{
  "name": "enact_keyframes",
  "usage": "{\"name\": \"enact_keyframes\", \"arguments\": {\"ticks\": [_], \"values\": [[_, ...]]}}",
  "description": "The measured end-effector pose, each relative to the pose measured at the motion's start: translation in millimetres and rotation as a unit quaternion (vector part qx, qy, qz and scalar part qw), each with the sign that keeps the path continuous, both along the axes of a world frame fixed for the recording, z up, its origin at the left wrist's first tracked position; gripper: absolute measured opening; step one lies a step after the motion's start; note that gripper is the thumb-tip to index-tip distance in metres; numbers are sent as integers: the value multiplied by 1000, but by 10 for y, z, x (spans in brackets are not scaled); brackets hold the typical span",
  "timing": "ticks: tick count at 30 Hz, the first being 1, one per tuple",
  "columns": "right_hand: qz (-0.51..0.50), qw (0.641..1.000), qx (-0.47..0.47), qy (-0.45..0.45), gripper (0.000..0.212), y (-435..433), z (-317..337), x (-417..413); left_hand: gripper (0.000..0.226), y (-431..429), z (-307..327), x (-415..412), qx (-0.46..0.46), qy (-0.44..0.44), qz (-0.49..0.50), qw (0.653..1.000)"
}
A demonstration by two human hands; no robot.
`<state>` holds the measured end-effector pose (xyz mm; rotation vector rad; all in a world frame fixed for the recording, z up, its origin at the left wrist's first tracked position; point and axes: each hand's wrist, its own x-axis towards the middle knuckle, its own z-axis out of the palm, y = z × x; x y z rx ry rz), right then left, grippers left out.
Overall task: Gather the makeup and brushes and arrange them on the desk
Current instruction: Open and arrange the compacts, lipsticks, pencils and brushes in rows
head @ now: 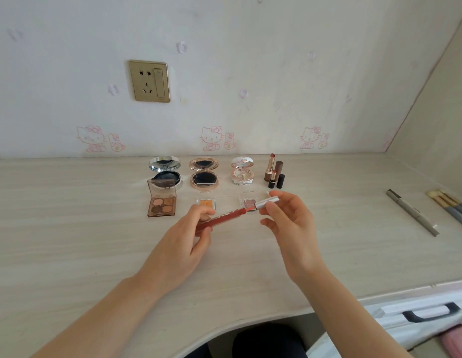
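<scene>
My left hand [183,244] grips a red lip-gloss tube [219,220] above the desk [70,228]. My right hand [289,220] pinches the tube's silver cap [267,203], which sits at the tube's neck. Behind them, open compacts stand in a row: silver [165,171], rose-gold [204,174], white [242,171]. Open lipsticks [273,171] stand to their right. A four-pan eyeshadow palette [161,202] and two small single pans, one orange [205,204] and one pink [246,202], lie in front. A grey pencil [412,212] and brushes [449,209] lie at the far right.
A wall with a gold power socket [149,81] rises behind the desk. A side panel [436,125] closes the right end. Beyond the curved front edge, at lower right, lies a white bag with a dark handle [431,312].
</scene>
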<state>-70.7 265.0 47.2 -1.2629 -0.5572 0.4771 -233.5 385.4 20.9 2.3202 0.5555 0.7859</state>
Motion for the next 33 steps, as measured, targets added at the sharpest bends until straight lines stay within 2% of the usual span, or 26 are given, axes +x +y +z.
{"name": "enact_keyframes", "arguments": {"ticks": [6,10,17,21,25,33], "values": [[-25,996,-34,-76,21,-11,201,154,20,-53,14,15,33,-14,-20,999],[-14,996,-61,-60,23,11,237,282,15,-82,21,37,114,-20,-45,992],[14,992,-108,-64,18,-13,349,500,34,-186,29,156,222,-3,-123,967],[27,988,-134,-72,14,-67,386,651,43,-271,23,271,239,38,-175,954],[32,983,-160,-87,11,-135,402,812,48,-427,63,478,263,41,-212,940],[11,968,-224,-110,13,-294,384,1173,45,-750,51,994,318,29,-197,927]]}}
